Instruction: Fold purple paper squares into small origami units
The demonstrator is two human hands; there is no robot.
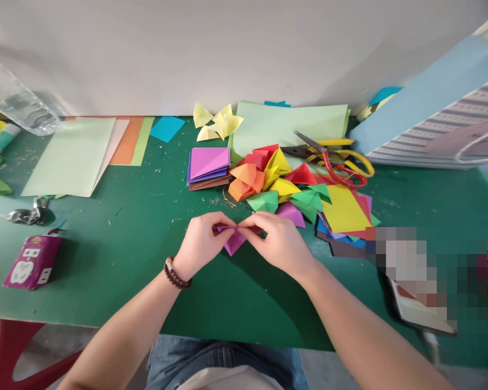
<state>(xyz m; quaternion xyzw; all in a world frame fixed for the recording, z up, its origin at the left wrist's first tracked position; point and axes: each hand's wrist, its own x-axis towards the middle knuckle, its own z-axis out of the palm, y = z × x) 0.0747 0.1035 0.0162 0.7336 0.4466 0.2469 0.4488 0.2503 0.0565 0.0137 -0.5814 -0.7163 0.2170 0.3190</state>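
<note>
Over the lap (223, 357), left hand (199, 245) and right hand (280, 245) pinch the purple paper (233, 245), partly hidden; its fold runs left-right, tip toward the person.

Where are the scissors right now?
In the head view, the scissors lie right of centre toward the back of the green table, partly on a pale green sheet, just behind the pile of folded coloured papers.

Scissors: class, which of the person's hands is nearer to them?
Right. The right hand lies below-left of the scissors; the left hand is farther left, both pinching purple paper.
</note>
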